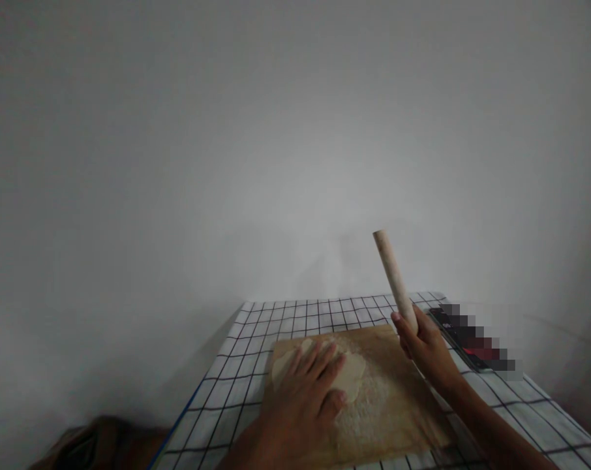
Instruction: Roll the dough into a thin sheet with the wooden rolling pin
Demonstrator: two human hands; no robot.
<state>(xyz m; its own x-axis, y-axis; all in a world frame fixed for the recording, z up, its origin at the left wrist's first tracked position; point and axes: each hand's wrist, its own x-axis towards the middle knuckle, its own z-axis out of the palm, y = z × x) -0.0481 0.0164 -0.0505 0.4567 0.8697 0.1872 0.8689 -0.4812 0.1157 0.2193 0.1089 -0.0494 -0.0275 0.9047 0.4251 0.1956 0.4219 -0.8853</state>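
A flat, pale sheet of dough [351, 377] lies on a floured wooden board [403, 405]. My left hand [308, 385] rests on the dough with its fingers stretched out and spread, hiding part of the sheet. Beyond the board's right side, my right hand [425, 343] is closed around the lower end of a wooden rolling pin [392, 271]. The pin is raised off the board, its free end pointing up and slightly left. Loose flour is scattered over the board near the dough.
Under the board is a white tablecloth [234, 365] with a black grid pattern. A dark flat object [459, 343], partly blurred out, lies at the table's right edge. A plain wall [295, 163] rises behind the table. Something brown [104, 444] sits low at the left.
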